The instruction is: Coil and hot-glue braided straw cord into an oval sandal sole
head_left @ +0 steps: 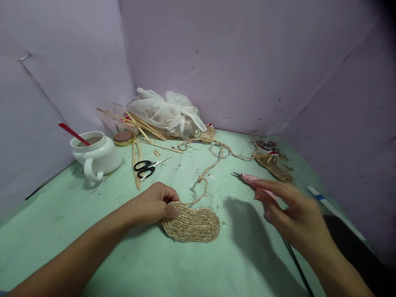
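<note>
My left hand [163, 205] pinches the left end of a flat oval pad of coiled straw rope [194, 225], thumb on top. The pad rests on the table near its front, its left edge slightly raised. A loose length of twisted straw rope [206, 187] runs from its upper edge toward the back. To the right, my right hand [291, 210] is closed around a pink glue gun [250, 179], held above the table with its thin metal tip pointing left. My fingers hide much of its body. A dark cord [297, 264] trails below that hand.
Black-handled scissors [147, 167] lie behind my left hand. At left stands a white pot [102, 154] with a red stick [74, 134], beside a round lidded tin [123, 138]. Straw strips [145, 123] and a white plastic bag [173, 109] lie behind; another woven straw piece [272, 165] lies right.
</note>
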`<act>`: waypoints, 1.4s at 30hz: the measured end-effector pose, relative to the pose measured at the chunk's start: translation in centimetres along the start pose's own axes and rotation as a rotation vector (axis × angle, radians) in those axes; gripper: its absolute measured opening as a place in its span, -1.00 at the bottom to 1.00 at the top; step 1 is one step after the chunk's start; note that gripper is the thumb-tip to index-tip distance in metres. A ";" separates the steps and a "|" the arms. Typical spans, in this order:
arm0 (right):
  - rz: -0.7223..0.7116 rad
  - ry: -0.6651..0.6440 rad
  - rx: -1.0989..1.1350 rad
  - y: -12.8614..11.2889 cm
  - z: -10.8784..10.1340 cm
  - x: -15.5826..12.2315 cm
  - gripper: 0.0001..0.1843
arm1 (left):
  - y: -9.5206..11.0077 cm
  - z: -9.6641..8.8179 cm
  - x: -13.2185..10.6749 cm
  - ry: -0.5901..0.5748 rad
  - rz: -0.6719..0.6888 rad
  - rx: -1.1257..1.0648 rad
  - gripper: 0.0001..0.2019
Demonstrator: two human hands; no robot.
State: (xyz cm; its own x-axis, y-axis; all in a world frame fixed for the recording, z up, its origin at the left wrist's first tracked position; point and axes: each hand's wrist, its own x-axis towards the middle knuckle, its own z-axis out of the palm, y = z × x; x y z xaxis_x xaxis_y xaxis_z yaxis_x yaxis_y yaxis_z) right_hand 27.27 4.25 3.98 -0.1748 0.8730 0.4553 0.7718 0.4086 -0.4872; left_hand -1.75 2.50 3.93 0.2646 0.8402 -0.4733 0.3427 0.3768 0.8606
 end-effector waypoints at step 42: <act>-0.351 -0.593 0.304 -2.2 4.9 0.6 -0.68 | 0.2 1.8 -1.1 0.265 0.276 0.723 -0.67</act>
State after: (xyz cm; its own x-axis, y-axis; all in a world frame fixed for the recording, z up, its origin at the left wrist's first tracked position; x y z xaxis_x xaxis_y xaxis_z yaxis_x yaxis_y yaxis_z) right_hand 22.46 5.15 1.71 -0.7458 0.6397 0.1860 0.4222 0.6699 -0.6107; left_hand -0.31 0.96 4.31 0.2342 0.9643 -0.1239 0.8172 -0.1262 0.5624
